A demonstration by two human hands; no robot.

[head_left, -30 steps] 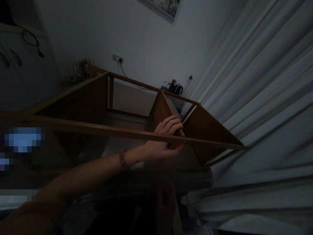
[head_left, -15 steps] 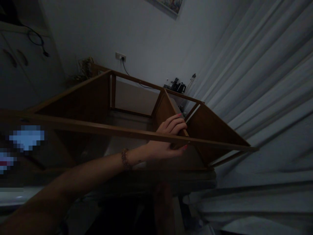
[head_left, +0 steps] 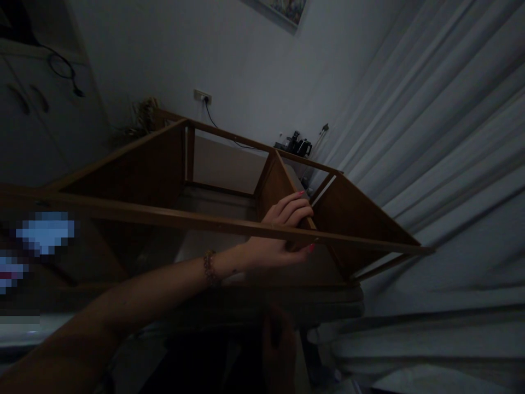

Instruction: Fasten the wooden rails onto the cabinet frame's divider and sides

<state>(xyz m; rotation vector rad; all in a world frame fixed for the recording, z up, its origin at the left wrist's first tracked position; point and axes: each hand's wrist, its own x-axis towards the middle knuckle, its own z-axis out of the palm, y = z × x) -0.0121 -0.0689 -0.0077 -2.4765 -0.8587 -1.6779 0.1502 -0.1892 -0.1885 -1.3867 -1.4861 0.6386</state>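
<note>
A brown wooden cabinet frame [head_left: 156, 214] with open compartments spans the middle of the view. Inside it, a wooden divider [head_left: 274, 186] runs from the back rail to the front rail. My left hand [head_left: 279, 235] reaches in from the lower left and grips the divider's near end where it meets the front rail. Its fingers lie over the divider's side and the thumb stays below the rail. Down at the bottom centre, in deep shadow, is my right hand [head_left: 281, 347]. Its fingers are curled toward the thumb; anything between them is too dark to make out.
Long pale curtains [head_left: 463, 137] hang along the right. Behind the frame stand a black kettle [head_left: 304, 147] and a wall socket [head_left: 202, 97] with a plugged-in cord. Cupboard doors [head_left: 28, 120] are at the left. A dark padded surface [head_left: 328, 300] lies beneath the frame.
My right hand, blurred before, now shows curled fingers with a dark gap by the thumb. My left hand keeps its grip, and the frame has not moved.
</note>
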